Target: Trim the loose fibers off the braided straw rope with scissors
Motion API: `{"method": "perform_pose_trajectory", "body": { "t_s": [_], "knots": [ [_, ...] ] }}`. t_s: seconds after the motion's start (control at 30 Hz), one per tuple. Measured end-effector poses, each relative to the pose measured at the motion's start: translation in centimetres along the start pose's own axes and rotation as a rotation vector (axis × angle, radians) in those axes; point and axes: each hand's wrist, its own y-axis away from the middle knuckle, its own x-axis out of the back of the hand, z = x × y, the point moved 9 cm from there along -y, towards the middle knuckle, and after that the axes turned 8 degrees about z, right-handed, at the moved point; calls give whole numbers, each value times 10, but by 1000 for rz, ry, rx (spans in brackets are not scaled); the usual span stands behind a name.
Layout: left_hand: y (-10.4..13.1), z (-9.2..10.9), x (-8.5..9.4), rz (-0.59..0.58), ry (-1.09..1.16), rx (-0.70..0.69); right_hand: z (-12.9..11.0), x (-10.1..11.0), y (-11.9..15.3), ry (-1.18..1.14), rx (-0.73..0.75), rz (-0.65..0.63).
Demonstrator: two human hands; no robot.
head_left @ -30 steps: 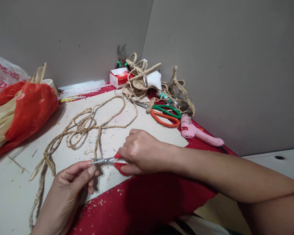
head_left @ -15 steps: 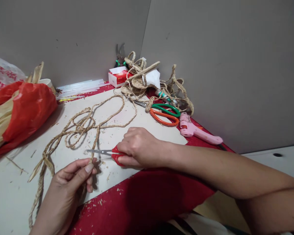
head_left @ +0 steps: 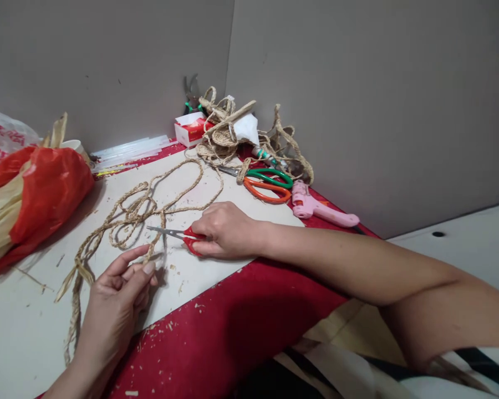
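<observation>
A long braided straw cord (head_left: 191, 189) lies in loops on the white board (head_left: 191, 280). My left hand (head_left: 127, 282) pinches one strand of it between thumb and fingers, near the board's front edge. Just to the right, my right hand (head_left: 227, 230) is closed around the red handles of small scissors (head_left: 190, 239). The scissor blades are parted, and they point left at the strand a little above my left fingertips. Whether the blades touch the strand I cannot tell.
Green-and-orange-handled scissors (head_left: 268, 185), a pink glue gun (head_left: 322, 210) and a pile of braided cord (head_left: 227, 133) sit at the back right. A red bag of husks (head_left: 52, 188) stands left, near clear sticks (head_left: 133, 152). Red cloth (head_left: 208, 327) covers the front.
The scissor blades have spread wider, with one now pointing downward. My view has shifted, so both hands and the items at the back appear slightly further left.
</observation>
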Motion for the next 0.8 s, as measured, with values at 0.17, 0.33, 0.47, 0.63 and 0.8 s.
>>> {"method": "perform_pose_trajectory", "body": {
  "t_s": [0.17,0.33,0.47,0.63,0.8],
  "knots": [
    [1,1,0,-27,7,-44,-1,20,-6,-61,-105,69],
    [-2,4,-7,-105,-21,-79,-8,30,-16,-597,-350,162],
    [-2,8,-10,-128,-25,-89,-23,-9,-11,-1113,-648,25],
    [2,10,-12,-174,-57,-89,-23,-18,-8,-1293,-630,178],
    [6,6,-16,-251,-111,-75,-1,-4,-10,-1401,-658,310]
  ]
}}
